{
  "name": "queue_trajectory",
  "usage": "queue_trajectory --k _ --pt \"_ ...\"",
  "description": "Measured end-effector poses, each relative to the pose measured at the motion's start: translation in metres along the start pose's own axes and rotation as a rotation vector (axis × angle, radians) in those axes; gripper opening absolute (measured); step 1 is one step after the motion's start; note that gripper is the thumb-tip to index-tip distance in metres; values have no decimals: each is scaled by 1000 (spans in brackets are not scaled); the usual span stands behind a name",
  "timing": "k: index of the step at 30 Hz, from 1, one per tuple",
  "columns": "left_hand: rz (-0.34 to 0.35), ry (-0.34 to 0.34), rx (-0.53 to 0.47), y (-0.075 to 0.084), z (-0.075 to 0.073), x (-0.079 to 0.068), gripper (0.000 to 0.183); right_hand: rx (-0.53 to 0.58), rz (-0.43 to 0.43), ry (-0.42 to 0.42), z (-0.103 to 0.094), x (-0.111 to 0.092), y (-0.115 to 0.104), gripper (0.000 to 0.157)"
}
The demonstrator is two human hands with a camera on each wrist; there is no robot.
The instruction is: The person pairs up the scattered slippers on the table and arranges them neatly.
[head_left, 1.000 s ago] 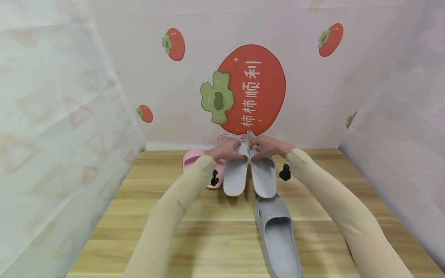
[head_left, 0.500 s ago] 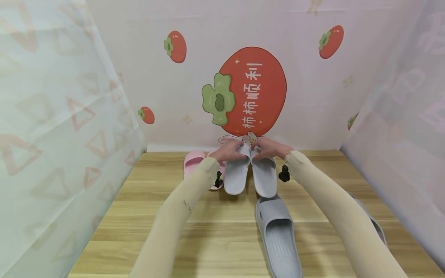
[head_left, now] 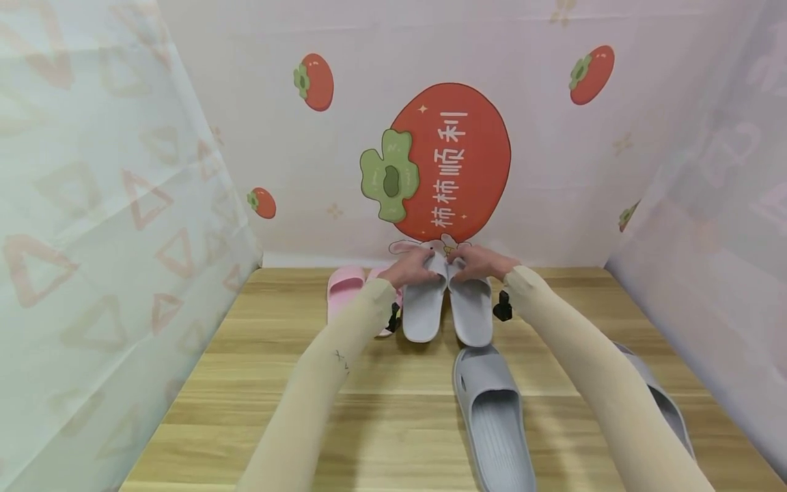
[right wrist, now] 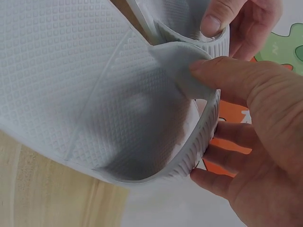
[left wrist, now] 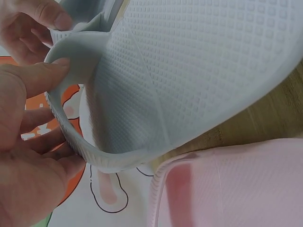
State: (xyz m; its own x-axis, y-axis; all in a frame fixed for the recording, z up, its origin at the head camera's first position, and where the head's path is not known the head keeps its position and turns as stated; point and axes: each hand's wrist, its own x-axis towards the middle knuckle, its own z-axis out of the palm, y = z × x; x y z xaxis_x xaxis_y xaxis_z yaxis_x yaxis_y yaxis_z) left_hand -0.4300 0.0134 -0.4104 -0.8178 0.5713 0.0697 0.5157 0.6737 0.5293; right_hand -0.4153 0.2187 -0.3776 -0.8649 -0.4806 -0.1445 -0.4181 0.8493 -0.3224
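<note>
Two pale grey slippers are held side by side at the back of the wooden surface, their straps toward the patterned wall. My left hand (head_left: 410, 266) pinches the strap of the left slipper (head_left: 423, 314), thumb inside the opening and fingers along the ribbed outside, as the left wrist view shows. In the same way my right hand (head_left: 478, 263) grips the strap of the right slipper (right wrist: 61, 85). The straps meet in the middle, while the soles spread slightly apart toward me. Just left of the pair is a pink slipper (left wrist: 246, 184), partly covered by my left arm.
Another pink slipper (head_left: 346, 287) stands farther left. A larger, darker grey slipper (head_left: 494, 424) lies in front of the right pale one. Its lookalike, a grey slipper (head_left: 669, 410), is half hidden behind my right forearm. White printed walls close off the back and both sides.
Both hands keep their hold on the straps, and the pale slippers shift only slightly. The head view has drifted a little, and more of the grey slipper at the far right now shows.
</note>
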Motion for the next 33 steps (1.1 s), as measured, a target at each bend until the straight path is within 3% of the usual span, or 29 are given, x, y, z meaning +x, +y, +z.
queue_trajectory --k 4,9,13,19,24,33 --pt "-33 -8 1 -1 0 1 60 16 8 -13 2 6 4 47" --pt "-10 3 4 -4 3 9 57 9 3 15 3 13 9 45" --pt "-29 -1 -9 -9 8 13 60 28 30 -18 5 15 11 47" --pt "-40 26 -28 -14 14 15 51 81 78 -24 7 15 12 46" --pt "-32 25 -12 -12 16 16 45 58 67 -32 10 19 15 44" --pt "-101 14 -3 -13 26 21 59 41 97 -40 15 24 19 44"
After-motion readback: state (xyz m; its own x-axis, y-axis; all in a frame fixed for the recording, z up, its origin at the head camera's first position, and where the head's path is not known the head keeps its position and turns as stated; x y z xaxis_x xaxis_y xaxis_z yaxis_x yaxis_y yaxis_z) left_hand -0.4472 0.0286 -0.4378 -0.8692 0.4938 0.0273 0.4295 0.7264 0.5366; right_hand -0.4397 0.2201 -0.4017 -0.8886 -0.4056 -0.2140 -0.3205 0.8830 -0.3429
